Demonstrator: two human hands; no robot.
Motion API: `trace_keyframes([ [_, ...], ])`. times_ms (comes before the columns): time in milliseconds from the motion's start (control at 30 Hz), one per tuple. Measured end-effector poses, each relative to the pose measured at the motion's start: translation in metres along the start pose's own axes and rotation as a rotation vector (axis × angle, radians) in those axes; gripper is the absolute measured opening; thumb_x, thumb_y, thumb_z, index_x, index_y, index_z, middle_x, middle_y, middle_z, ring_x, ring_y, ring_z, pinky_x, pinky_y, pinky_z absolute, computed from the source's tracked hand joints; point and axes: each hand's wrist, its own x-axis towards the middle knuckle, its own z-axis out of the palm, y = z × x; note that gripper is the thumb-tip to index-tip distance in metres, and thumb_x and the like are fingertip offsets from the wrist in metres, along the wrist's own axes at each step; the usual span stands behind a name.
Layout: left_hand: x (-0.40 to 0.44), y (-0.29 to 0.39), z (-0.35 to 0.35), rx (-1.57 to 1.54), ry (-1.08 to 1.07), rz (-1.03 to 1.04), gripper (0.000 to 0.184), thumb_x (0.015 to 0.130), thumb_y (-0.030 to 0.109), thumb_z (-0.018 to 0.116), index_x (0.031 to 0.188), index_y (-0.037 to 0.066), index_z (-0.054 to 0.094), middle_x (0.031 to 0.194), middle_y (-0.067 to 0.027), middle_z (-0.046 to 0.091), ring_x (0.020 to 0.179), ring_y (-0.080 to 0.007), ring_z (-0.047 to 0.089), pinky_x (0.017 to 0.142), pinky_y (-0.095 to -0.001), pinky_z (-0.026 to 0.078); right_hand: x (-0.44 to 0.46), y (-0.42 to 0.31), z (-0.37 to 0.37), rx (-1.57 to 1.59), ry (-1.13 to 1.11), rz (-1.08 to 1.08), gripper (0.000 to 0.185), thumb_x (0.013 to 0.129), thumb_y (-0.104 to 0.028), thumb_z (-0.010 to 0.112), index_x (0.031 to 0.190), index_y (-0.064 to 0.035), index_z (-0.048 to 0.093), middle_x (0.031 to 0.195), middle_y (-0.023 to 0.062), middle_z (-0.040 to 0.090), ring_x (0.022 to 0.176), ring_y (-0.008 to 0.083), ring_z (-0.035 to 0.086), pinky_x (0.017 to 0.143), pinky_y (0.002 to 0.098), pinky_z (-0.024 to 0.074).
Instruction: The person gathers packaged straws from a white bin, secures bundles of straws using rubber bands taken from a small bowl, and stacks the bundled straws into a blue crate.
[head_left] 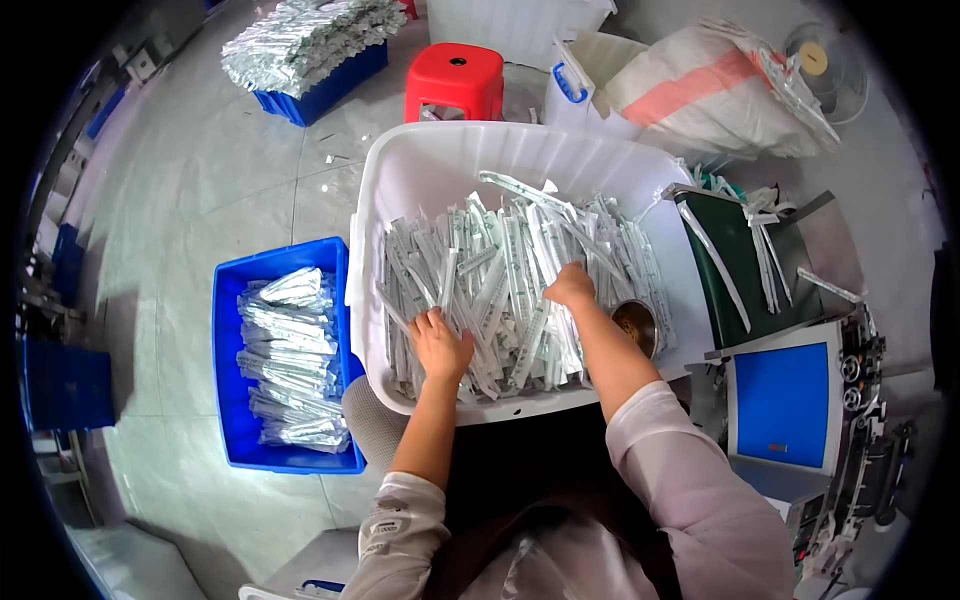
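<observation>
Many long, thin packets (490,270) in clear and white wrapping with green print fill a large white tub (460,150). My left hand (440,345) lies on the packets at the tub's near left, its fingers spread. Toward the middle right, my right hand (570,286) reaches into the pile with fingers bent around or against packets; its fingertips are partly hidden. A round metal bowl (634,328) sits among the packets, just right of my right forearm.
Left of the tub stands a blue bin (228,360) with bundled packets. Behind are a red stool (455,75), another blue bin (325,95) piled high, and a woven sack (700,90). At right, a green conveyor belt (715,270) carries loose packets beside a machine with a blue panel (782,405).
</observation>
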Motion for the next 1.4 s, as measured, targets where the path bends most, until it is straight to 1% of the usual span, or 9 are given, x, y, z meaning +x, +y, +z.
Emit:
trace_keyframes([
  [133,0.001,0.014,-0.005,-0.112,0.142,0.080,0.048,0.060,0.014,0.066,0.100,-0.002,0.046,0.103,-0.0199,0.047,0.100,-0.0363,0.042,0.086,-0.0425,0.035,-0.016,0.018,-0.023,0.587,-0.258,-0.127,0.046,0.059,-0.009,0.064,0.098,0.0123,0.048,0.090,0.0221,0.058,0.084,0.0299,0.059,0.066,0.0373,0.0492],
  [233,0.000,0.038,0.000,-0.627,-0.130,-0.064,0.048,0.069,0.025,0.068,0.106,0.001,0.047,0.103,-0.0179,0.052,0.092,-0.0299,0.051,0.081,-0.0391,0.041,-0.053,0.027,-0.044,0.895,-0.430,-0.109,0.042,0.055,-0.009,0.068,0.089,0.0106,0.055,0.086,0.0165,0.058,0.075,0.0257,0.059,0.058,0.0376,0.0494],
  [300,-0.002,0.054,0.003,-1.139,-0.760,-0.688,0.055,0.076,0.040,0.061,0.112,0.003,0.046,0.105,-0.0191,0.053,0.091,-0.0314,0.054,0.081,-0.0395,0.044,-0.088,0.042,-0.044,1.069,-0.453,-0.043,0.045,0.058,-0.014,0.070,0.095,0.0071,0.055,0.090,0.0158,0.057,0.076,0.0246,0.059,0.059,0.0341,0.0488],
  [433,-0.022,0.081,-0.008,-2.010,-1.219,-0.653,0.068,0.079,0.048,0.052,0.118,-0.005,0.040,0.111,-0.0214,0.051,0.101,-0.0312,0.052,0.088,-0.0403,0.042,-0.155,0.067,-0.017,1.186,-0.744,-0.235,0.048,0.069,-0.029,0.067,0.103,0.0008,0.052,0.092,0.0120,0.058,0.080,0.0190,0.057,0.070,0.0284,0.0455],
  [767,-0.076,0.076,-0.031,-1.898,-0.940,-0.749,0.048,0.071,0.016,0.059,0.112,-0.005,0.044,0.100,-0.0187,0.056,0.087,-0.0292,0.058,0.081,-0.0396,0.047,-0.229,0.092,0.002,0.501,0.443,-0.736,0.030,0.081,-0.025,0.056,0.091,0.0026,0.047,0.078,0.0200,0.055,0.065,0.0299,0.055,0.058,0.0342,0.0428],
  [933,-0.064,0.074,-0.041,-1.897,-0.875,-0.770,0.038,0.067,0.011,0.058,0.102,-0.004,0.050,0.088,-0.0156,0.058,0.077,-0.0254,0.059,0.072,-0.0369,0.051,-0.213,0.089,-0.005,0.952,0.148,-0.644,0.016,0.076,-0.009,0.060,0.080,0.0034,0.052,0.061,0.0024,0.054,0.056,0.0047,0.047,0.050,0.0217,0.0383],
  [1133,-0.055,0.067,-0.067,-1.974,-0.793,-0.628,0.051,0.060,0.009,0.060,0.108,0.001,0.046,0.087,-0.0107,0.053,0.076,-0.0215,0.054,0.072,-0.0359,0.047,-0.139,0.058,-0.021,1.015,0.204,-0.614,0.022,0.072,-0.015,0.062,0.080,0.0035,0.053,0.064,0.0078,0.055,0.058,0.0132,0.050,0.055,0.0268,0.0409],
  [1233,-0.062,0.062,-0.068,-1.928,-0.871,-0.558,0.060,0.057,0.009,0.063,0.113,0.003,0.043,0.087,-0.0092,0.052,0.075,-0.0219,0.053,0.071,-0.0364,0.044,-0.091,0.023,-0.025,0.613,-0.025,-0.555,0.050,0.073,-0.029,0.066,0.105,0.0044,0.050,0.097,0.0175,0.057,0.089,0.0221,0.055,0.076,0.0322,0.0439],
  [1400,-0.056,0.078,-0.075,-1.927,-1.036,-0.482,0.064,0.054,0.010,0.068,0.112,0.005,0.042,0.083,-0.0066,0.051,0.073,-0.0213,0.051,0.070,-0.0358,0.042,-0.107,-0.052,-0.110,0.939,0.162,-1.071,0.063,0.074,-0.035,0.065,0.123,-0.0027,0.040,0.126,0.0145,0.040,0.104,0.0216,0.047,0.081,0.0290,0.0415],
])
